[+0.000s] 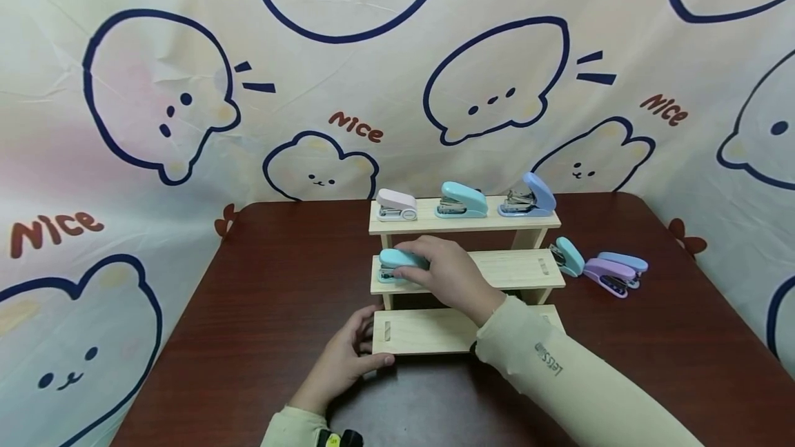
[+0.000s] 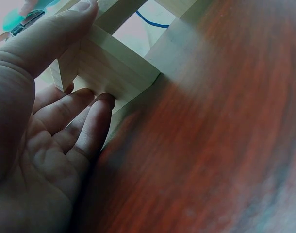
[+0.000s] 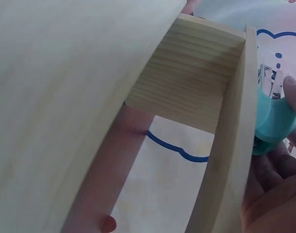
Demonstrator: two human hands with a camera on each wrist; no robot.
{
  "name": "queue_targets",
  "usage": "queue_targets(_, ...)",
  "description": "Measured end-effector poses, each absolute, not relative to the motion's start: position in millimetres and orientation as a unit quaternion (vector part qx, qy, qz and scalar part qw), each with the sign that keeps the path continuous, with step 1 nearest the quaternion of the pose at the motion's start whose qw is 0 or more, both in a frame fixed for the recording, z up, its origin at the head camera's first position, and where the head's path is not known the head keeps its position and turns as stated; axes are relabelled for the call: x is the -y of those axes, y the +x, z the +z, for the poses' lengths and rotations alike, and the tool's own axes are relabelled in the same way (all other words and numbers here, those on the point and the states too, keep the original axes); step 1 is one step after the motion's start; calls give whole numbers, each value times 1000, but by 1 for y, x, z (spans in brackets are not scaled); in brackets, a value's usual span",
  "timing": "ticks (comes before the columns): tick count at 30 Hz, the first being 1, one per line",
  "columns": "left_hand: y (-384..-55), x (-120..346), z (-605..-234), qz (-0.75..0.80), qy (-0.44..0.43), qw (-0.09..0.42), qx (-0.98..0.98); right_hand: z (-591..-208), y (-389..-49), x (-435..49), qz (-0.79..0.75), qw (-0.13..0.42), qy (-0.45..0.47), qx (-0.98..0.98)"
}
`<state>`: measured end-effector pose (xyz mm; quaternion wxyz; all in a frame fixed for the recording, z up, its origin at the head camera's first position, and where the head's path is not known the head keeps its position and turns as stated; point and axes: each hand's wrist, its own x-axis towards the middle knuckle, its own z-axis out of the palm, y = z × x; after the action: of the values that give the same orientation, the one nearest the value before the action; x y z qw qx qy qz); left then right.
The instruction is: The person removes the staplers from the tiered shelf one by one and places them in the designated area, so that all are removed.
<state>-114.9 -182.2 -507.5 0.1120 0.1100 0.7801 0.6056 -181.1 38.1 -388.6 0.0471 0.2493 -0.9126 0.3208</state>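
Observation:
A three-tier wooden shelf (image 1: 428,333) stands on the table. My right hand (image 1: 450,273) grips a teal stapler (image 1: 389,272) at the left end of the middle tier; the right wrist view shows thumb and fingers around the stapler (image 3: 275,116). At the left end of the bottom tier, my left hand (image 1: 344,357) holds the shelf, thumb at the front corner and fingers against the side panel (image 2: 116,73). Along the top tier stand a pale pink-white stapler (image 1: 397,204), a teal stapler (image 1: 462,200) and a blue stapler (image 1: 531,197) with its top raised.
Right of the shelf, a teal stapler (image 1: 568,257), a purple stapler (image 1: 611,274) and a blue stapler (image 1: 624,260) lie close together on the dark brown table (image 1: 683,364). A patterned cloth (image 1: 404,88) hangs behind and beside the table.

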Motion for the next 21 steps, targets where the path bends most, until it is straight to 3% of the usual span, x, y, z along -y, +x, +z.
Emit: queue_targets(21, -116, 184, -509, 603, 116, 116, -781, -407, -176, -56, 409, 53, 208, 887)
